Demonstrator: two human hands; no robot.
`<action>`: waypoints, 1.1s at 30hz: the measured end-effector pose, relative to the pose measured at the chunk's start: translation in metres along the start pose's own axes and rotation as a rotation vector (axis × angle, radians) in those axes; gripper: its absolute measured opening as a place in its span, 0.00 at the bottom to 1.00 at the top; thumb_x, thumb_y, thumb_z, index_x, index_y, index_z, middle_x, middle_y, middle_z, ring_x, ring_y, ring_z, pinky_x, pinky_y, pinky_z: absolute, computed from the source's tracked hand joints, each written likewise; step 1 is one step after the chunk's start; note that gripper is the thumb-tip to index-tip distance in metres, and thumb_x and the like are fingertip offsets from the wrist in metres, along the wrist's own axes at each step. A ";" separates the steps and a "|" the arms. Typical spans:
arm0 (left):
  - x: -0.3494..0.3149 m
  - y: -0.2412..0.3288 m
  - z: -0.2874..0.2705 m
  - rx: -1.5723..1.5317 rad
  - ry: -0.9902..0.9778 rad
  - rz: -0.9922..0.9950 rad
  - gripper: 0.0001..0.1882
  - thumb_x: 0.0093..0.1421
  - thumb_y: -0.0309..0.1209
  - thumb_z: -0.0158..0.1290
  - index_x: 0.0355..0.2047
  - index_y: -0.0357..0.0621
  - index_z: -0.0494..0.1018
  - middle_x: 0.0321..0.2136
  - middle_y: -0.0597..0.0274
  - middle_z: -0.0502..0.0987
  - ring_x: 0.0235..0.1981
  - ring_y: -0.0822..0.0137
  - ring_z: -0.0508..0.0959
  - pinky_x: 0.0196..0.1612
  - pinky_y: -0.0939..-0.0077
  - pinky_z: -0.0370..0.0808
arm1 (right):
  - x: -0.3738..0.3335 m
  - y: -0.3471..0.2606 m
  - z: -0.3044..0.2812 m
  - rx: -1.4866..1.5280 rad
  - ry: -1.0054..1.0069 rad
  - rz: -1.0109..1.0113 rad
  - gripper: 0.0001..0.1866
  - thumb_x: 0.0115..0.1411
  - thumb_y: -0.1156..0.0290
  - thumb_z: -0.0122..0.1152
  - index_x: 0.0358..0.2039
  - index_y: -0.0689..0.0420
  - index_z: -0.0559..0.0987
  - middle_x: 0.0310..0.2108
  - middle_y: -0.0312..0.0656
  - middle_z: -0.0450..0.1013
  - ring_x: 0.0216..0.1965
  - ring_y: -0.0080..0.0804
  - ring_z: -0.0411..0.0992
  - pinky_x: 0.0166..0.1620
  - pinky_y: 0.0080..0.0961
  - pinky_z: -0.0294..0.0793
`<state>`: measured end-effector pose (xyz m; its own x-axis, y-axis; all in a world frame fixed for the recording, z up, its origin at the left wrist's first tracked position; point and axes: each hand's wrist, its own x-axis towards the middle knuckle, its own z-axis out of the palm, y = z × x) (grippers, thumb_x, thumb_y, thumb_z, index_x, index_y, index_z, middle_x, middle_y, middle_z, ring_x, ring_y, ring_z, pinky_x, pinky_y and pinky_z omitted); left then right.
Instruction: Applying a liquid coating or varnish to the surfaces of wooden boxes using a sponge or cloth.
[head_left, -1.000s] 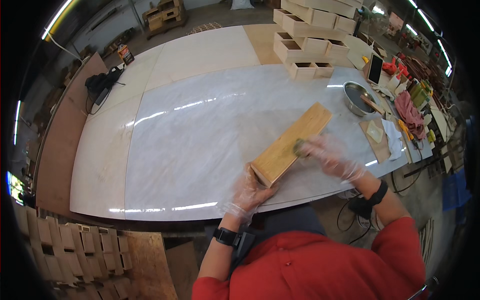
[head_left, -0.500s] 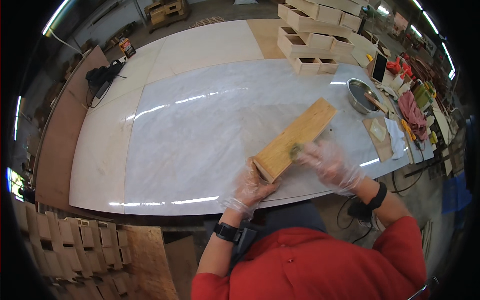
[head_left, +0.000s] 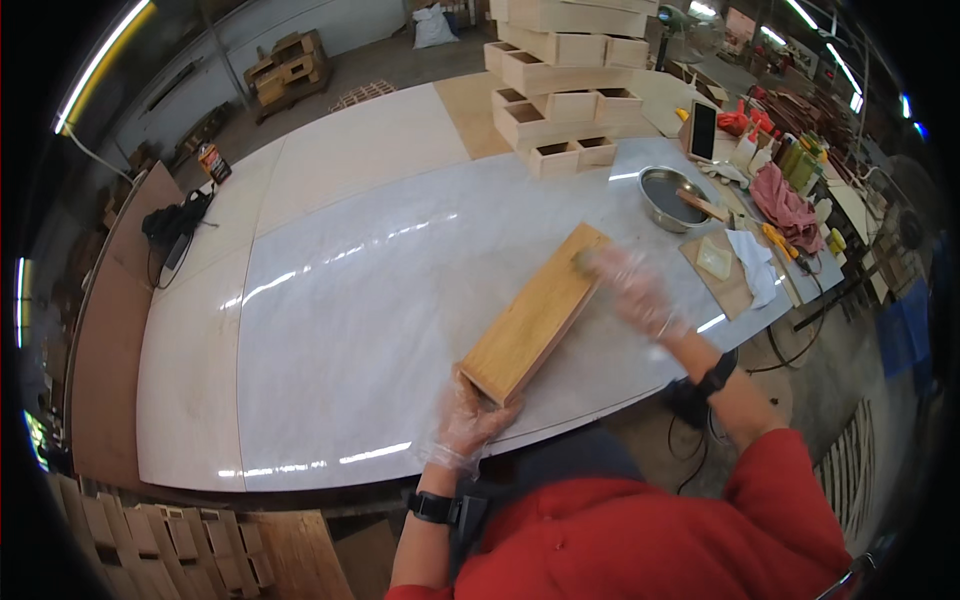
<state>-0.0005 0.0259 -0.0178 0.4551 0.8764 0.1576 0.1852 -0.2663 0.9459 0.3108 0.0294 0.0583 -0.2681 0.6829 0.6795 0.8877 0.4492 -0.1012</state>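
Observation:
A long wooden box (head_left: 535,310), its flat yellowish face up, slants over the plastic-covered table. My left hand (head_left: 468,415), in a clear plastic glove, is closed around its near end. My right hand (head_left: 640,290), gloved likewise and blurred by motion, is at the far end. Its fingers are pressed around a small greenish pad (head_left: 583,262) that touches the wood near the far right corner. The pad is mostly hidden by the fingers.
At the back stand stacked pale wooden boxes (head_left: 565,105). To the right are a metal bowl (head_left: 655,212) with a brush (head_left: 705,205), a white cloth (head_left: 752,268), a pink cloth (head_left: 785,205) and a phone (head_left: 703,132). A black bag (head_left: 170,222) lies far left.
My right hand has moved the pad along the wood to its far end. The box is turned steeper, pointing more away from me. The whole view has shifted.

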 end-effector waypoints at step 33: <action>-0.010 -0.010 -0.003 -0.047 0.047 -0.046 0.35 0.47 0.36 0.69 0.50 0.38 0.63 0.43 0.56 0.77 0.43 0.66 0.77 0.46 0.71 0.74 | 0.005 -0.006 0.009 -0.096 -0.187 0.285 0.21 0.54 0.73 0.52 0.50 0.52 0.76 0.47 0.48 0.74 0.41 0.45 0.75 0.44 0.36 0.76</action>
<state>-0.0097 0.0211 -0.0277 0.4057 0.9053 0.1258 0.1634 -0.2072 0.9646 0.3011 0.0353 0.0554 -0.0610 0.8709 0.4877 0.9654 0.1755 -0.1927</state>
